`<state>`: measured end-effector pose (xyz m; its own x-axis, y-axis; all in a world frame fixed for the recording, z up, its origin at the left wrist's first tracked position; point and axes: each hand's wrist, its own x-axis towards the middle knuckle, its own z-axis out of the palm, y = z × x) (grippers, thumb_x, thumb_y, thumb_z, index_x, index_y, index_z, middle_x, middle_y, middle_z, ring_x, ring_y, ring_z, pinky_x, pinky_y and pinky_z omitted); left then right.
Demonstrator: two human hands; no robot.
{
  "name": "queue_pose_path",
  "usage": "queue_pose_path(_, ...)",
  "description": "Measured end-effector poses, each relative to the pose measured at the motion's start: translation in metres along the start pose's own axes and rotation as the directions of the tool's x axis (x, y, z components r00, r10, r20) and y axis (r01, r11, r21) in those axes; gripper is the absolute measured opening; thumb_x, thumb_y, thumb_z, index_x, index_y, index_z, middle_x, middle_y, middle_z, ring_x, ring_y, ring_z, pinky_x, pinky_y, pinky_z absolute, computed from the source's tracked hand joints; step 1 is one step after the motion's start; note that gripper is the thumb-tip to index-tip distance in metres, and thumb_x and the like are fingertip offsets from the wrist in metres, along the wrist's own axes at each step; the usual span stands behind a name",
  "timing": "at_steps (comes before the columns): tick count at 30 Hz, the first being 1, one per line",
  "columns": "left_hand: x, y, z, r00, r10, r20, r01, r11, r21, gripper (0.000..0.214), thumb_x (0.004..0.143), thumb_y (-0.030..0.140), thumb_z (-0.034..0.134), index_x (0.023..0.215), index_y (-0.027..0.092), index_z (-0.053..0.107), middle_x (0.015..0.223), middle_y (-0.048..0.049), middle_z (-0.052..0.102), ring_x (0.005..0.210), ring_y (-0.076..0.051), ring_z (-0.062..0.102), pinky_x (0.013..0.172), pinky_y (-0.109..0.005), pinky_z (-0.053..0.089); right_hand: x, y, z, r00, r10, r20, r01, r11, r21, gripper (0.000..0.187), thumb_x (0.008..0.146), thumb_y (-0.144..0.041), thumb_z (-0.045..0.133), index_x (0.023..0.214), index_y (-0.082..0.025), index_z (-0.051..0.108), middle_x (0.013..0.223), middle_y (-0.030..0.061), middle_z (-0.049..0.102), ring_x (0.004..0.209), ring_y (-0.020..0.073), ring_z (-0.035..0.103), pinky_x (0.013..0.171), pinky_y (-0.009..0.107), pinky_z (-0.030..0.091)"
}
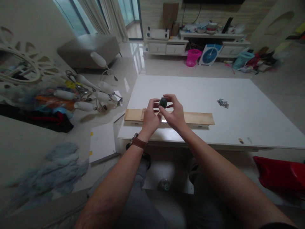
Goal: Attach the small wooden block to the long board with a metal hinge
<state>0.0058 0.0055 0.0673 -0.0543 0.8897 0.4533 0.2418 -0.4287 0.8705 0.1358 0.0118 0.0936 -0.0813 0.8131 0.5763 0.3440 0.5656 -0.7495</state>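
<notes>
A small, dark green, rounded object (pixel 163 102) is held up between the fingers of both hands, above the near part of the white table; its exact kind is too small to make out. My left hand (pixel 152 115), with a brown-strapped watch (pixel 138 141) on the wrist, grips it from the left. From the right, the curved fingers and thumb of my right hand (pixel 175 113) close on it. Beneath the hands lies a long light wooden board (pixel 199 118). A small metal piece (pixel 164 121) shows on the board between the wrists, partly hidden.
On the white table (pixel 186 87), a pile of small metal parts (pixel 223 103) lies to the right. Two small items (pixel 241 140) sit near its front edge. A white box (pixel 103 142) and a lamp fixture (pixel 95 92) stand on the floor at left, a red stool (pixel 280 174) at right.
</notes>
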Motion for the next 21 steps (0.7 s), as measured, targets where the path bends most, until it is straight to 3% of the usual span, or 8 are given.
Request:
queue_pose_path(5, 0.0003, -0.0045, 0.0009, 0.999, 0.013, 0.032, -0.011, 0.998, -0.06, 0.045, 0.092, 0.005, 0.061, 0.129, 0.029, 0.05, 0.132, -0.0073, 0.068, 0.121, -0.021, 0.07, 0.093, -0.035, 0.061, 0.0005, -0.0007, -0.0008, 1.0, 0.015, -0.003, -0.014, 1.0, 0.014, 0.038, 0.087, -0.022, 0.062, 0.125, -0.028, 0.059, 0.115, 0.0046, 0.076, 0.11, 0.0218, 0.072, 0.084, 0.037, 0.059)
queue_pose_path(12, -0.0015, -0.0021, 0.002, 0.999, 0.04, 0.021, -0.039, 0.999, -0.009, 0.048, 0.08, 0.007, 0.077, 0.12, 0.025, 0.058, 0.12, -0.0057, 0.071, 0.108, -0.02, 0.07, 0.09, -0.035, 0.061, 0.0015, 0.0052, 0.0023, 0.997, -0.006, -0.073, 0.003, 0.999, -0.035, 0.034, 0.082, -0.027, 0.075, 0.112, -0.026, 0.06, 0.106, 0.0025, 0.069, 0.09, 0.0185, 0.067, 0.075, 0.034, 0.055)
queue_pose_path(17, -0.0003, -0.0015, 0.0015, 0.999, 0.048, -0.02, -0.049, 0.998, -0.036, 0.034, 0.085, 0.012, 0.075, 0.114, 0.023, 0.06, 0.112, -0.005, 0.071, 0.101, -0.019, 0.071, 0.084, -0.033, 0.063, -0.0002, 0.0005, 0.0024, 1.0, -0.023, -0.015, 0.023, 0.999, -0.03, 0.037, 0.081, -0.028, 0.073, 0.115, -0.027, 0.059, 0.107, 0.0034, 0.07, 0.098, 0.021, 0.069, 0.077, 0.036, 0.056)
queue_pose_path(21, 0.0006, -0.0064, 0.0013, 0.999, 0.021, -0.037, -0.023, 0.997, -0.076, 0.048, 0.087, 0.008, 0.071, 0.128, 0.028, 0.054, 0.115, -0.0044, 0.071, 0.104, -0.019, 0.072, 0.086, -0.033, 0.063, -0.001, -0.003, 0.0001, 1.0, -0.01, 0.018, 0.009, 1.0, 0.026, 0.037, 0.084, -0.023, 0.064, 0.121, -0.028, 0.059, 0.115, 0.0048, 0.074, 0.108, 0.0227, 0.072, 0.08, 0.036, 0.057)
